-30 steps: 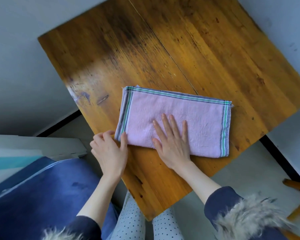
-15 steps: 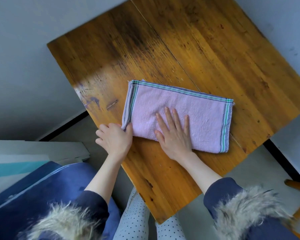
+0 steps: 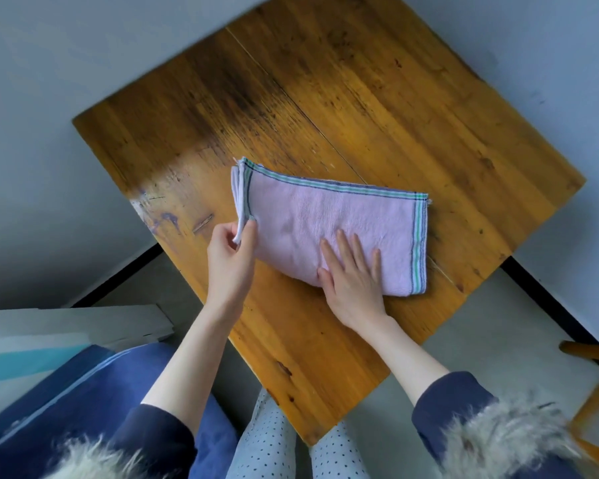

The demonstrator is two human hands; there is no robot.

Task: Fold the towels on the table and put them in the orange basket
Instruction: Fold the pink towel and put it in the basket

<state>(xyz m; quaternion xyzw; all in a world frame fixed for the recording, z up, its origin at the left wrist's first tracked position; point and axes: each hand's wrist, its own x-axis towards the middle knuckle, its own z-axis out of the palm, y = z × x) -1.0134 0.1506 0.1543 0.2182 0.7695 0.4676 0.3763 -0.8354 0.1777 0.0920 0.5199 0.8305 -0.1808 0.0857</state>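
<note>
Pink towel (image 3: pixel 332 229), folded into a long rectangle with green and blue striped borders, lies near the middle of the frame on a worn wooden table (image 3: pixel 360 108) that fills the upper centre and right. In the head view, the left hand (image 3: pixel 230 257), just left of centre, pinches the towel's near left corner between thumb and fingers, lifting that edge slightly off the wood. The right hand (image 3: pixel 355 278), at centre, lies flat with fingers spread, pressing the towel's lower middle. Dark sleeves with pale fur cuffs (image 3: pixel 505 444) appear along the bottom edge, dotted trousers (image 3: pixel 267 444) between them. A blue cushion (image 3: pixel 66 402) fills the lower left.
</note>
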